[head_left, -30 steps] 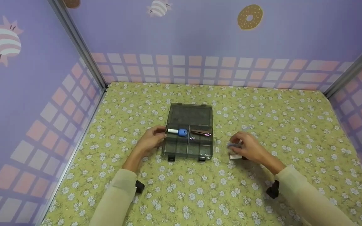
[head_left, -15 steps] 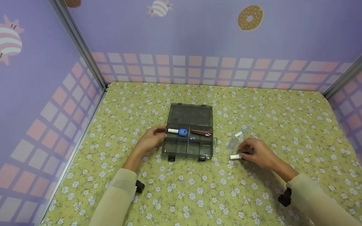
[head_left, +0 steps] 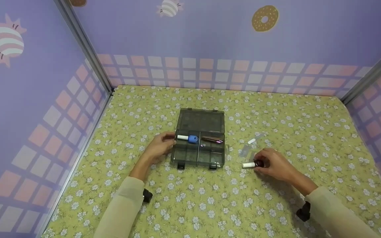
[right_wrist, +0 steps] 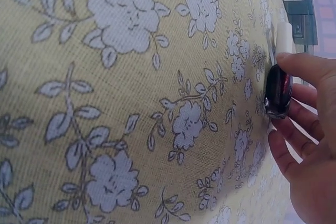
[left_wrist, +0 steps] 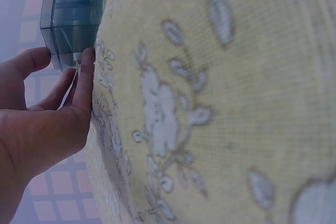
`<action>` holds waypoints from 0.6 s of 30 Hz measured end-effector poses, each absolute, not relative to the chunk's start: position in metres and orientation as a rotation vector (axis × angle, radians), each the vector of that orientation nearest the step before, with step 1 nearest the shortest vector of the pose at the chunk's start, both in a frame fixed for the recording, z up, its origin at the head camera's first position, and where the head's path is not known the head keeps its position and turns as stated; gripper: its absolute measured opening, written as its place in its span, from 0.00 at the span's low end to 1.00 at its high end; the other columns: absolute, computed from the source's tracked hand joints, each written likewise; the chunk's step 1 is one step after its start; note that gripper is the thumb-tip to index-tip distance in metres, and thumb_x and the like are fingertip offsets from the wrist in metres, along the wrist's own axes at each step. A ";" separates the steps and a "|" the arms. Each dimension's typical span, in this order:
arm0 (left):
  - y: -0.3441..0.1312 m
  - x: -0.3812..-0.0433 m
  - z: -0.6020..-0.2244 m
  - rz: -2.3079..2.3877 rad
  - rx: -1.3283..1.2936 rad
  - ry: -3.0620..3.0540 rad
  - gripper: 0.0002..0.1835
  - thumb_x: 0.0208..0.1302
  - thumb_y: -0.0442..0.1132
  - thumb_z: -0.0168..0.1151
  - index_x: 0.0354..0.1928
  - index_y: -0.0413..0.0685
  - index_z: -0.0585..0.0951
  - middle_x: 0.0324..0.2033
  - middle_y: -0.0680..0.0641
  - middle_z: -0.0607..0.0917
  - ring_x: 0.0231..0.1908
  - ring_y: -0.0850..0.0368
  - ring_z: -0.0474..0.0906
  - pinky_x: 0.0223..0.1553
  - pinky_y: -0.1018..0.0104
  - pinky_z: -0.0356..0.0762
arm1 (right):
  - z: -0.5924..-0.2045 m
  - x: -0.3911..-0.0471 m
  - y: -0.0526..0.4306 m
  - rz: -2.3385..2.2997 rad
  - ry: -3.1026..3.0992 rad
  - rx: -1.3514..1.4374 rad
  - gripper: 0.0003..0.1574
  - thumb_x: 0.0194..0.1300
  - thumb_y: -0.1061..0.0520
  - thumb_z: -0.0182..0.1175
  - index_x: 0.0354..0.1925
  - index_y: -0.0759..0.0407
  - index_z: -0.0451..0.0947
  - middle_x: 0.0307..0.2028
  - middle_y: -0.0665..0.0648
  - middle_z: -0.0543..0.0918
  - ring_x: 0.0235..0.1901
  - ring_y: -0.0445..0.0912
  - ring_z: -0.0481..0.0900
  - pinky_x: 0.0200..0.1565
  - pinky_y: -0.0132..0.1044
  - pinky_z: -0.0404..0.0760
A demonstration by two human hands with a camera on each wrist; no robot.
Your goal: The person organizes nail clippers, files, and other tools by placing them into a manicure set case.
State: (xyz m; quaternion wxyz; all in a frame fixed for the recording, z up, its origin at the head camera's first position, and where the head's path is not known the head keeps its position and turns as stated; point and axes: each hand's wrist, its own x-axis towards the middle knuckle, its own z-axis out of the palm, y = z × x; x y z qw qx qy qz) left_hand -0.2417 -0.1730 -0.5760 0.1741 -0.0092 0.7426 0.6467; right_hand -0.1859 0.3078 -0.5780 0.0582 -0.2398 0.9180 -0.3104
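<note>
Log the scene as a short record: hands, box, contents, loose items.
Left hand: touches the left side of the translucent grey plastic box
Right hand: holds a dark glossy bottle with a white cap
Box: lid open, interior divided into compartments
Box contents: blue bottle with white cap, back left; slim brown-and-purple shiny item, back right
Loose items: clear plastic pieces and white oblong piece, right of box
Surface: yellow cloth with white flowers

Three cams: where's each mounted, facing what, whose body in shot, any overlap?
Head: head-worn, facing forward and down at the open box on floral cloth; left hand, right hand, sleeves show.
Left wrist: worn there, facing that box's side and mostly cloth; left hand shows.
Right wrist: worn there, facing cloth and a dark bottle; right hand shows, holding it.
Shared: head and right wrist both show the bottle.
</note>
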 end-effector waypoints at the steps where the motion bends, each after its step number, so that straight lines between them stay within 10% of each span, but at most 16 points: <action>1: -0.173 -0.242 -0.576 1.834 -0.027 2.105 0.25 0.80 0.36 0.58 0.75 0.43 0.72 0.65 0.39 0.77 0.62 0.45 0.77 0.56 0.52 0.81 | -0.578 -0.186 0.308 -0.929 2.787 -0.736 0.17 0.64 0.55 0.78 0.49 0.55 0.85 0.41 0.52 0.80 0.36 0.44 0.77 0.36 0.39 0.78; 18: -0.171 -0.242 -0.575 1.834 -0.042 2.096 0.26 0.79 0.36 0.59 0.75 0.42 0.72 0.67 0.39 0.77 0.63 0.45 0.77 0.59 0.49 0.80 | -0.582 -0.183 0.314 -0.888 2.812 -0.716 0.18 0.65 0.59 0.77 0.51 0.54 0.84 0.44 0.51 0.78 0.40 0.44 0.74 0.40 0.43 0.76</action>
